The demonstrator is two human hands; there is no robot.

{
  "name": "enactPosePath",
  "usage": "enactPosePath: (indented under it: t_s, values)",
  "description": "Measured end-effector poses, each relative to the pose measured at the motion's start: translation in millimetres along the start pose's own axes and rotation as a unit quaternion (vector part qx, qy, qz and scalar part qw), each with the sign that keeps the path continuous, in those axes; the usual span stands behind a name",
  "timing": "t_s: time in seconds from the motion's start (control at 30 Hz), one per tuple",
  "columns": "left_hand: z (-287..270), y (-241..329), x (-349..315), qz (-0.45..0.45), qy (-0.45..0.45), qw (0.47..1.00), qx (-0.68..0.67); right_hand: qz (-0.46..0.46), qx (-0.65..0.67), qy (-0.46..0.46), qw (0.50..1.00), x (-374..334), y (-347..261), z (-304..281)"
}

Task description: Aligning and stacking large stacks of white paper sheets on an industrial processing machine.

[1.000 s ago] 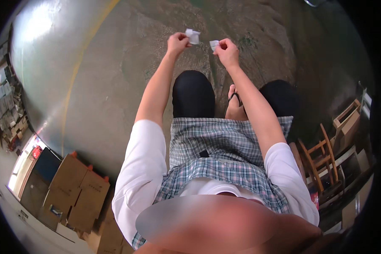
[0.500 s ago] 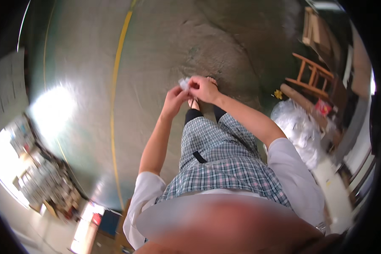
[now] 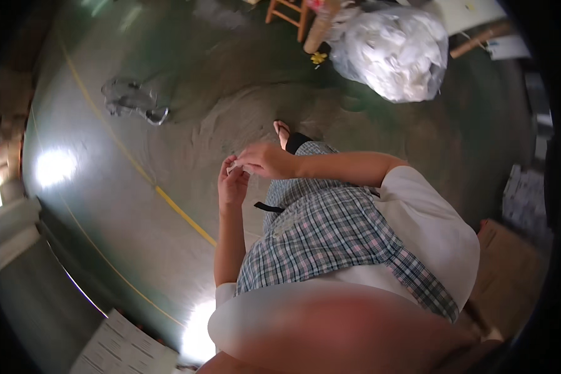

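Both hands meet in front of me, above the floor. Between the fingertips of my left hand (image 3: pixel 232 182) is a small whitish piece (image 3: pixel 232 167), perhaps thin plastic or paper; most of it is covered by fingers. My right hand (image 3: pixel 265 160) lies over it from the right, its fingers bent and pressed to the same piece. Below the hands hangs the checked apron (image 3: pixel 318 230) that I wear, with a black strap (image 3: pixel 269 207) sticking out at its left side.
A big clear bag of white material (image 3: pixel 389 53) sits on the floor at the far right, beside a cardboard tube (image 3: pixel 321 31) and a wooden stool (image 3: pixel 288 15). A clear, shiny plastic item (image 3: pixel 133 100) lies at the far left. A carton (image 3: pixel 508 274) stands at the right.
My body has turned, so the bag and stool now appear at the top and the yellow line runs diagonally. The hands are closer to me and still on the small whitish piece.
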State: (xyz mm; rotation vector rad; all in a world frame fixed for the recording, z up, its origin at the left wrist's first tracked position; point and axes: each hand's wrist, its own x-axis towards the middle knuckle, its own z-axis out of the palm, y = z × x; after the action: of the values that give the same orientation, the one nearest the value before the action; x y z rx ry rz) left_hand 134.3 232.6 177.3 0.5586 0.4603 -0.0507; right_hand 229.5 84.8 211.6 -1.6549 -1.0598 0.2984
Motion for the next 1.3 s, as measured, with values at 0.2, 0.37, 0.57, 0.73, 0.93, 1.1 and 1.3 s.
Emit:
enactPosePath:
  t_s: [0.2,0.37,0.57,0.73,0.93,1.1,1.3]
  values:
    - [58.8,-28.8,15.5,-0.069,-0.011,0.994,0.082,-0.065,-0.152,0.105,0.981,-48.1,-8.1,-42.9]
    - [105.4,-49.8,42.0,-0.103,-0.02,0.983,0.15,-0.058,-0.13,0.148,0.979,-65.8,3.4,-90.9]
    - [197.9,-99.7,109.2,-0.124,-0.042,0.976,0.176,0.037,-0.041,0.198,0.979,-89.8,47.6,-188.3]
    - [273.2,-161.2,190.5,-0.144,-0.07,0.949,0.272,0.16,0.073,0.243,0.954,-104.0,78.1,-307.1]
    - [341.6,-223.1,262.9,-0.23,-0.073,0.924,0.296,0.229,0.047,0.198,0.952,-171.1,193.7,-407.6]
    - [372.2,-269.1,319.5,-0.321,-0.065,0.863,0.384,0.535,-0.199,0.183,0.801,-320.3,343.1,-469.9]
    - [395.9,-317.6,399.7,-0.319,-0.084,0.837,0.437,0.68,-0.214,0.19,0.676,-436.5,429.1,-494.7]
